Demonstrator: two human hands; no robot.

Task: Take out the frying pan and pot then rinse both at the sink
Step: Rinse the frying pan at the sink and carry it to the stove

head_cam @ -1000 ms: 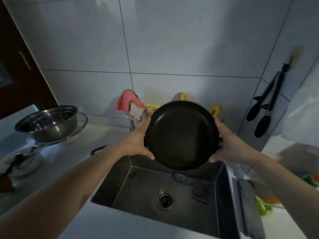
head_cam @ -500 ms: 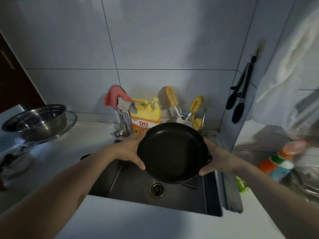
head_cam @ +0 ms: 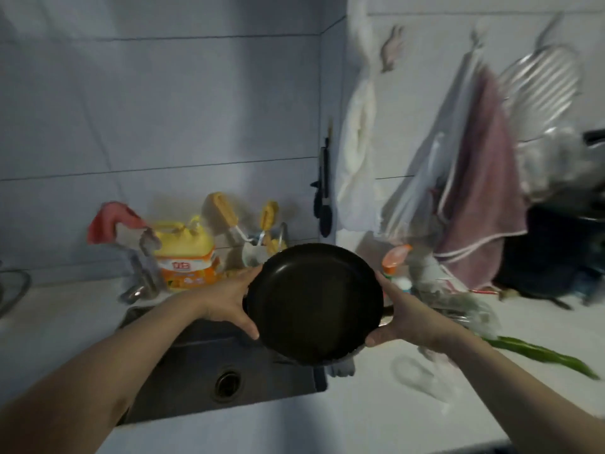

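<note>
Both hands make the grip on the frying pan [head_cam: 314, 303]: the left hand [head_cam: 229, 298] curls round its left rim, thumb low on the near edge, and the right hand [head_cam: 397, 317] clasps the right rim, thumb tucked under the lower edge. Each forearm reaches in from a bottom corner, wrists bent slightly inward, so the pan is held up between the palms with its dark inside tilted toward the camera. It hangs in the air over the right end of the sink [head_cam: 183, 371] and the edge of the white desk [head_cam: 376, 414].

Below, the sink basin is dark, with a round drain [head_cam: 228, 382] in its floor; what else lies in it cannot be made out. Behind the basin stands the tap [head_cam: 144, 273] with a pink cloth [head_cam: 108, 221] draped on it, and just beside that a yellow detergent bottle [head_cam: 185, 257]. A small holder [head_cam: 258, 250] behind the pan carries yellow sponge brushes [head_cam: 222, 208] standing upright. Black tongs [head_cam: 324, 198] hang at the wall corner. To the right, a white bag [head_cam: 357, 158], a clear plastic bag [head_cam: 415, 198] and a mauve towel [head_cam: 481, 191] hang from hooks, with an orange-capped spray bottle [head_cam: 394, 262] beneath them. A green vegetable [head_cam: 543, 355] lies on the desk near the right forearm. The far right is blurred.
</note>
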